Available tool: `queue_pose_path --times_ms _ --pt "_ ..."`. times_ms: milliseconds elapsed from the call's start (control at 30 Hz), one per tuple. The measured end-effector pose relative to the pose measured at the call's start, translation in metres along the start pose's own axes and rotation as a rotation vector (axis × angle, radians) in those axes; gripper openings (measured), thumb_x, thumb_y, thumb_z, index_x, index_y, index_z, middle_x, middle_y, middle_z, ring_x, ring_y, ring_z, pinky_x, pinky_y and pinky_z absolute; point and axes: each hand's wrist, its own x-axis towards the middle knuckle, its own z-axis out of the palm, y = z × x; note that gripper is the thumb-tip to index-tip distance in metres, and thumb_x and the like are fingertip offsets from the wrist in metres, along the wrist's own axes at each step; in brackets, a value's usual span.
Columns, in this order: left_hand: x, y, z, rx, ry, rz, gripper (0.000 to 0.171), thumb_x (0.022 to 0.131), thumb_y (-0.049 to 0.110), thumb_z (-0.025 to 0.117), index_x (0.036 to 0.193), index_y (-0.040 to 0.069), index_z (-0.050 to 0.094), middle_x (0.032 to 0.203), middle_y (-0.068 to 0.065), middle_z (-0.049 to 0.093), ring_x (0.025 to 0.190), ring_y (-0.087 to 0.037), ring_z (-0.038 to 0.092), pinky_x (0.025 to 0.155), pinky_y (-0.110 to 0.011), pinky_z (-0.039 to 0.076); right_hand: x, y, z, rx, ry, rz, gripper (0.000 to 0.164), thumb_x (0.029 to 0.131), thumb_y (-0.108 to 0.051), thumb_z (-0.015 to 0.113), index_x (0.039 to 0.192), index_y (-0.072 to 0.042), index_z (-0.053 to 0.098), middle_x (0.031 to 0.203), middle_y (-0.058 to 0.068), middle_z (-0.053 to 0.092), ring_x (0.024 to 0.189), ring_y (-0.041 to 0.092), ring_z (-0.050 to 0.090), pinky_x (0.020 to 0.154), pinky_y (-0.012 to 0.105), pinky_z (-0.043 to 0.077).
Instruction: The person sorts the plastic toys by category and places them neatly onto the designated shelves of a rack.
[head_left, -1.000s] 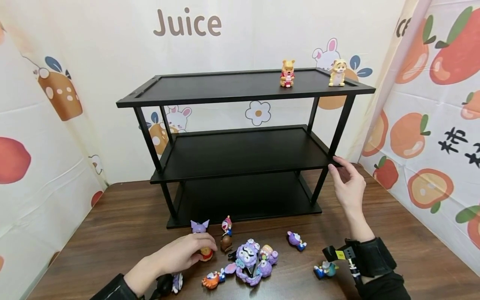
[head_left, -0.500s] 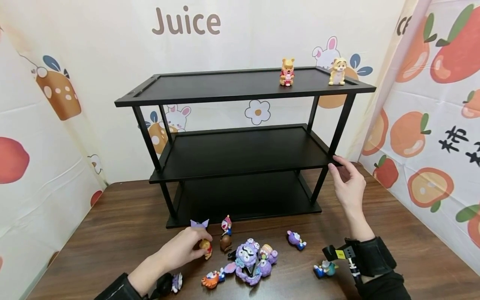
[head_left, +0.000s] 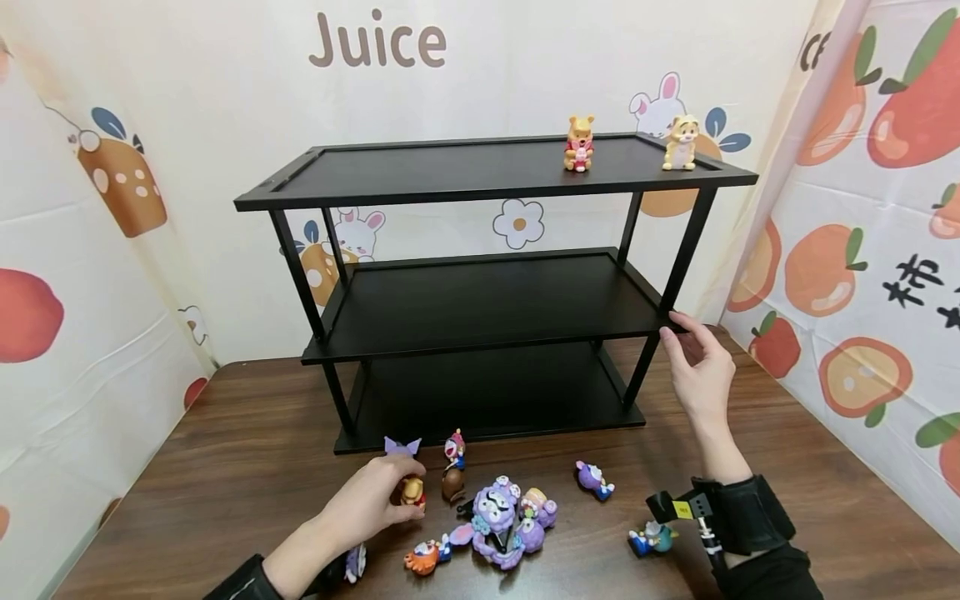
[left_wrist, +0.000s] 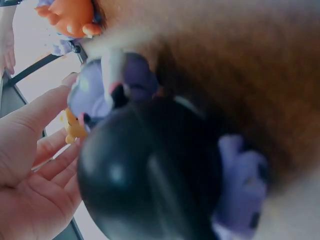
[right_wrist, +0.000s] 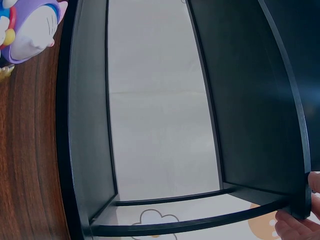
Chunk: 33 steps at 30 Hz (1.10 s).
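Observation:
In the head view my left hand (head_left: 367, 500) pinches a small yellow bear figurine (head_left: 412, 491) in a red shirt between thumb and fingers, low over the table's front left. Part of the bear is hidden by the fingers. Just behind it show the purple ears of another figurine (head_left: 402, 447). My right hand (head_left: 701, 375) holds the right front corner of the middle tier of a black three-tier shelf (head_left: 480, 300). In the left wrist view a large black round thing (left_wrist: 150, 170) hides much of the left fingers' work.
A bear figurine (head_left: 578, 146) and a cream figurine (head_left: 679, 144) stand on the shelf's top tier, at the right. Several figurines lie on the wooden table before the shelf, among them a purple cluster (head_left: 495, 512), an orange one (head_left: 422, 557) and a purple one (head_left: 594, 480).
The bear figurine has turned in my left fingers, and its head now shows. The left hand has shifted slightly. My right hand keeps its hold on the shelf corner.

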Motion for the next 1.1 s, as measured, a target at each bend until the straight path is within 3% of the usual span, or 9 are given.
queue_pose_path --times_ms 133,333,533,633,800,1033,1100 --pt "-0.002 0.002 0.001 0.001 -0.017 -0.032 0.041 0.068 0.011 0.076 0.103 -0.001 0.059 0.1 -0.009 0.06 0.093 -0.021 0.056 0.075 -0.035 0.046 0.0 0.002 0.0 0.012 0.007 -0.003 0.025 0.081 -0.002 0.061 0.104 0.008 0.061 0.094 0.02 0.062 0.073 -0.008 0.055 0.068 0.008 0.041" --pt "-0.002 0.003 0.002 -0.026 -0.017 -0.033 0.038 0.069 -0.001 0.072 0.103 -0.003 0.058 0.101 -0.012 0.059 0.095 -0.025 0.056 0.076 -0.037 0.046 -0.001 0.003 0.001 -0.003 0.002 0.0 0.024 0.081 0.0 0.06 0.105 0.007 0.061 0.096 0.023 0.06 0.073 -0.008 0.055 0.069 0.008 0.041" --pt "-0.002 0.0 0.002 -0.092 0.003 -0.019 0.028 0.071 -0.001 0.07 0.097 -0.001 0.06 0.092 -0.006 0.06 0.081 -0.013 0.056 0.067 -0.029 0.048 0.003 0.025 0.001 0.0 0.01 0.008 0.025 0.081 -0.007 0.062 0.105 0.0 0.064 0.089 0.004 0.063 0.072 -0.007 0.055 0.069 0.008 0.041" --pt "-0.002 0.0 0.002 -0.131 0.022 -0.019 0.025 0.072 0.001 0.07 0.095 -0.001 0.061 0.087 -0.003 0.059 0.074 -0.008 0.055 0.062 -0.024 0.047 0.003 0.032 0.0 0.011 0.01 0.003 0.025 0.082 -0.012 0.063 0.106 -0.003 0.064 0.09 0.005 0.064 0.074 -0.006 0.056 0.07 0.009 0.041" --pt "-0.002 0.009 -0.003 -0.166 0.082 -0.004 0.024 0.074 0.005 0.07 0.095 -0.002 0.062 0.085 -0.002 0.06 0.071 -0.006 0.056 0.061 -0.023 0.048 0.006 0.067 0.0 0.164 0.012 -0.03 0.026 0.08 -0.014 0.066 0.105 -0.008 0.066 0.095 0.006 0.065 0.077 0.0 0.059 0.07 0.009 0.042" --pt "0.002 0.037 -0.028 -0.123 0.238 0.021 0.026 0.074 0.008 0.071 0.098 0.004 0.064 0.091 0.0 0.061 0.075 -0.005 0.055 0.062 -0.022 0.048 0.011 0.094 0.002 0.156 0.001 0.008 0.028 0.079 -0.014 0.067 0.107 -0.009 0.065 0.099 0.01 0.063 0.081 0.009 0.061 0.074 0.015 0.044" --pt "0.004 0.045 -0.039 -0.113 0.287 0.052 0.026 0.073 0.006 0.071 0.098 0.005 0.064 0.092 0.0 0.061 0.075 -0.005 0.056 0.062 -0.021 0.048 0.013 0.105 0.004 0.184 0.008 -0.021 0.029 0.078 -0.015 0.068 0.106 -0.01 0.066 0.098 0.006 0.064 0.081 0.007 0.061 0.073 0.013 0.044"
